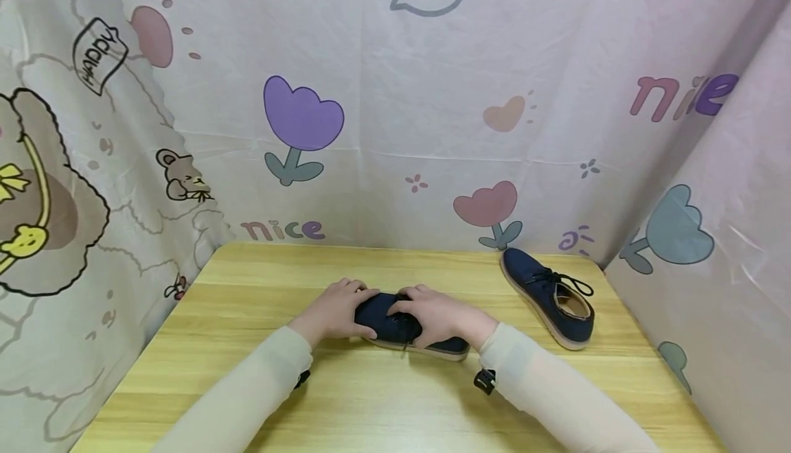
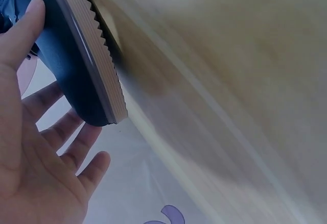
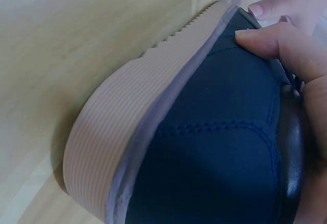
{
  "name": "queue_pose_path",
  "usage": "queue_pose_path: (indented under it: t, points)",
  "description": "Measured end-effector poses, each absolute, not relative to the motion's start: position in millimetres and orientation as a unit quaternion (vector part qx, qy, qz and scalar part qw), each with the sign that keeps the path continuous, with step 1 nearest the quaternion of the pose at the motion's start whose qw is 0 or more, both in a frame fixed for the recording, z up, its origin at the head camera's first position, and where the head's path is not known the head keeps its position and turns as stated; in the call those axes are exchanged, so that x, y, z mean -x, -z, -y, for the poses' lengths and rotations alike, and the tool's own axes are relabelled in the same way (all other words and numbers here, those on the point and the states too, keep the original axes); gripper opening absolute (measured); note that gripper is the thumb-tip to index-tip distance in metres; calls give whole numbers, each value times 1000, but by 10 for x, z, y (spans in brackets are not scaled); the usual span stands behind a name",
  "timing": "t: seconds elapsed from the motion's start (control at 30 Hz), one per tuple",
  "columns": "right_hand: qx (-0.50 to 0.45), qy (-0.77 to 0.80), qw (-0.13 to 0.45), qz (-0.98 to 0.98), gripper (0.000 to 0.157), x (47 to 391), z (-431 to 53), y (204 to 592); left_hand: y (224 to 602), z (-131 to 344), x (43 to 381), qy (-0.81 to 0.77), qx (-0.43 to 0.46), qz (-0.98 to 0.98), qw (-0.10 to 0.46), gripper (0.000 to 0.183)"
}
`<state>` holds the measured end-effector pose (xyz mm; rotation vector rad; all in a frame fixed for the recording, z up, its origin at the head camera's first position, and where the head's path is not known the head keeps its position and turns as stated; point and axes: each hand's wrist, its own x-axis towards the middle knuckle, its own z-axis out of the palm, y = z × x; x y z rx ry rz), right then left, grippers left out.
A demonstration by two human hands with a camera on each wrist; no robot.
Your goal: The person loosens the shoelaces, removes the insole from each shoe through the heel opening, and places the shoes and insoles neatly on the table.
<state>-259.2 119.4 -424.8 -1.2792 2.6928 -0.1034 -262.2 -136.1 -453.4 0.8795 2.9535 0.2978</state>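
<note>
A dark blue lace-up shoe point(image 1: 374, 316) stands on its pale sole, toe to the left, in the middle of the table. My left hand point(image 1: 336, 310) holds it at the toe; in the left wrist view the thumb lies on the blue upper point(image 2: 69, 66) while the fingers reach round the far side. Across the lace area my right hand point(image 1: 443, 317) grips the shoe from above, hiding much of its opening. The ribbed sole point(image 3: 120, 117) shows in the right wrist view, close to the tabletop. A dark lace end hangs at the near side.
A matching blue shoe point(image 1: 544, 296) with tied laces sits at the back right of the wooden table point(image 1: 259, 268), toe toward the back. Printed cloth point(image 1: 383, 130) hangs behind the table and at both sides. A black strap piece point(image 1: 485, 381) shows at the right wrist.
</note>
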Motion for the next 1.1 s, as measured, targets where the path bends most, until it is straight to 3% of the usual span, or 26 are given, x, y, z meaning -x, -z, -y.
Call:
queue_pose_path:
  t: [0.87,1.1]
  points:
    - [445,34,95,-890,71,2578,-1072,4244,4525,1482,2469,-83,-272,-959,9,87]
    - [448,54,99,-887,81,2577,-1107,4241,4528,1470,2454,-92,-267,-959,13,87]
